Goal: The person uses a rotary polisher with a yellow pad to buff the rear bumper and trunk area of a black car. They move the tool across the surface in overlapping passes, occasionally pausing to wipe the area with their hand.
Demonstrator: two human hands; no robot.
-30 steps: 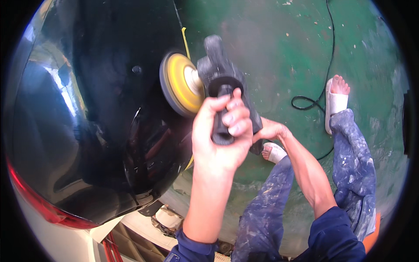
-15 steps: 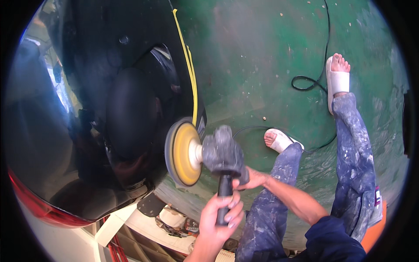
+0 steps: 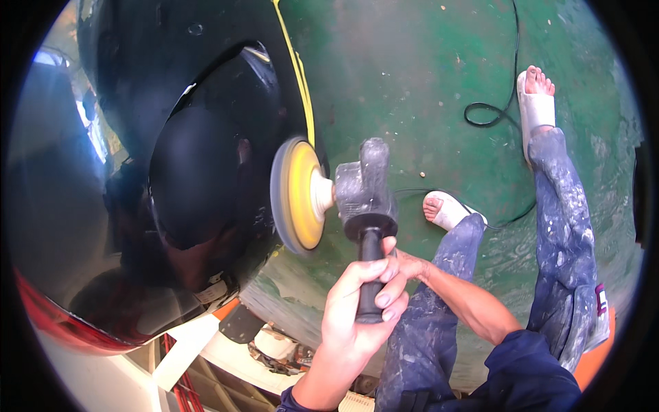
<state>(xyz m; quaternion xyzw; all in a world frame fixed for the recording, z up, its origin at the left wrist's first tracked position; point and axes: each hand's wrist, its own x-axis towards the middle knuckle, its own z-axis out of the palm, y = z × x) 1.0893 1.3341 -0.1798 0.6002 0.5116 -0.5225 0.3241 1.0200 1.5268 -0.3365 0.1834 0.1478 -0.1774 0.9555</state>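
A handheld polisher (image 3: 367, 196) with a yellow foam pad (image 3: 305, 199) on a grey backing is held up beside a glossy black car body (image 3: 199, 178). My left hand (image 3: 364, 295) is wrapped round the polisher's black side handle (image 3: 371, 275). Behind it, my right hand (image 3: 410, 266) grips the tool's body, its fingers mostly hidden by the left hand and handle. The pad's flat side faces the car close to its edge; whether they touch I cannot tell. Yellow masking tape (image 3: 300, 75) runs along that edge, down to the pad.
A black power cord (image 3: 491, 113) loops across the green floor (image 3: 412, 82) near my feet in white slippers (image 3: 449, 209). At the lower left are the red tail light (image 3: 62, 323), a white beam (image 3: 185, 350) and a shelf with assorted items (image 3: 274, 347).
The polisher has moved upward and a little right in the view, with both hands still on it. Its pad has tilted slightly.
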